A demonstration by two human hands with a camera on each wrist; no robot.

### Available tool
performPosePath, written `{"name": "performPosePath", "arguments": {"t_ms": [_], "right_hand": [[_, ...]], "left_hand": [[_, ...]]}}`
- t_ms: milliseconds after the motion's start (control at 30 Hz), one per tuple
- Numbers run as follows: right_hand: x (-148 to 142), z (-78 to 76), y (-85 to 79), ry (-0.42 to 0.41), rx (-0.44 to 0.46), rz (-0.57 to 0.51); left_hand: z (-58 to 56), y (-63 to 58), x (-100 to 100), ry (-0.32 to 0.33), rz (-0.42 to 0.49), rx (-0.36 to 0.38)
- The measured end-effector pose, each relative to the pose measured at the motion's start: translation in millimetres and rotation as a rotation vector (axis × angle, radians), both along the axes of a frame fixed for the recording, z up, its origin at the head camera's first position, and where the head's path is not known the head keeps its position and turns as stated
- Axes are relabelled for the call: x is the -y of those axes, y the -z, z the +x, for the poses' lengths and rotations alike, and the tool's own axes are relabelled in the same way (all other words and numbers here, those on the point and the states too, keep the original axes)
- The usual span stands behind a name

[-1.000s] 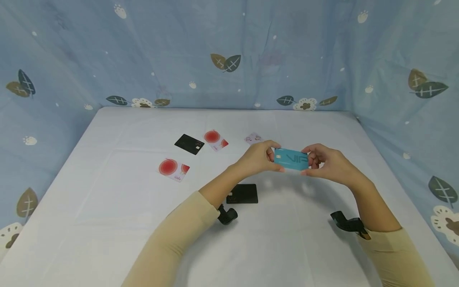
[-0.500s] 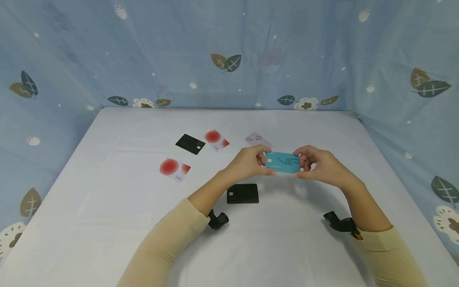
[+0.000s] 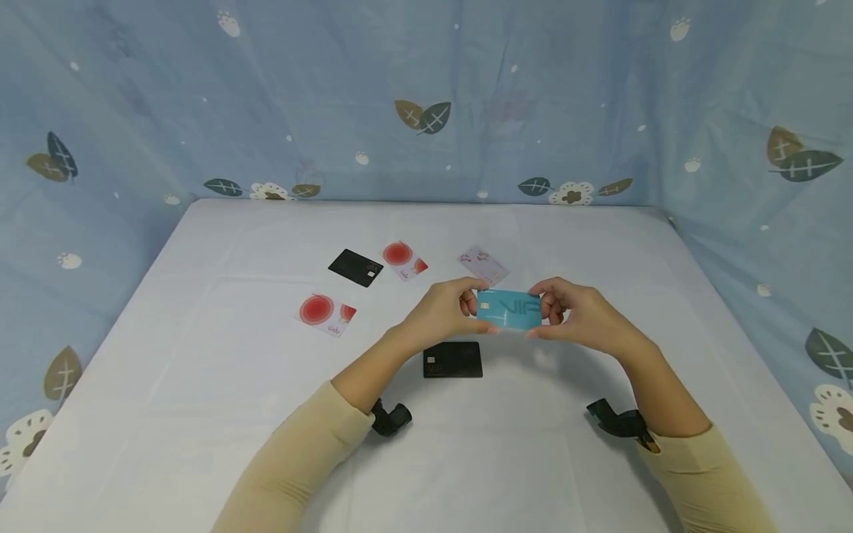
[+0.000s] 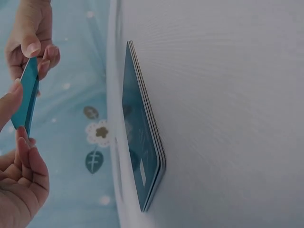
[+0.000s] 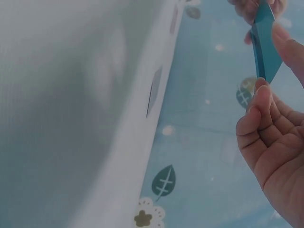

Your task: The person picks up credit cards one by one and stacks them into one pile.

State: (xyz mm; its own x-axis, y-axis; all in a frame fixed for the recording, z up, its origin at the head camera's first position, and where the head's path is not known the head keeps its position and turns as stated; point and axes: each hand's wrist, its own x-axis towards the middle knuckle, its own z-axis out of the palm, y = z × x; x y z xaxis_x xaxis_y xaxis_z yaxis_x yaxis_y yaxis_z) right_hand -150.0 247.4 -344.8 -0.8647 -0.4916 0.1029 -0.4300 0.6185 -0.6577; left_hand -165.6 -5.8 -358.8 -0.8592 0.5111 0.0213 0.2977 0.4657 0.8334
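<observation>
In the head view a light blue card (image 3: 509, 309) marked VIP, with a chip at its left end, is held up level above the table. My left hand (image 3: 440, 314) pinches its left end and my right hand (image 3: 586, 317) its right end, each between thumb and fingers. From the left wrist the blue card (image 4: 27, 92) appears edge-on and tilted, thicker than a single card. Below and left of it on the table lies a black VIP card (image 3: 453, 360); the left wrist view shows a stack of cards (image 4: 140, 133) with several layered edges there.
Farther back on the white tabletop (image 3: 200, 385) lie a black card (image 3: 356, 267), two cards with red circles, one at the back (image 3: 403, 260) and one nearer (image 3: 326, 314), and a pale pink card (image 3: 483, 265). A blue patterned curtain (image 3: 320, 74) surrounds the table's back and sides.
Both hands have moved left and slightly toward me with the blue card between them. More of the pale pink card and the near black card now shows.
</observation>
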Motion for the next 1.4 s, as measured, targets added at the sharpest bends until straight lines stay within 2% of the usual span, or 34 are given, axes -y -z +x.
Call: {"name": "performPosePath", "arguments": {"t_ms": [400,600,1133,1400], "right_hand": [[14.5,0.8,3.3,-0.042,0.035,-0.021],[21.9,4.0,5.5,-0.062,0.057,-0.038],[43.6,15.4,13.1,-0.1,0.09,-0.056],[50.1,19.3,17.8,-0.11,0.101,-0.058]], "left_hand": [[8.6,-0.1,19.1,0.015,-0.018,-0.052],[14.2,1.8,27.4,0.007,-0.029,-0.055],[36.3,8.0,49.1,-0.066,-0.028,0.038],[44.9,12.7,55.5,-0.081,-0.03,0.04]]}}
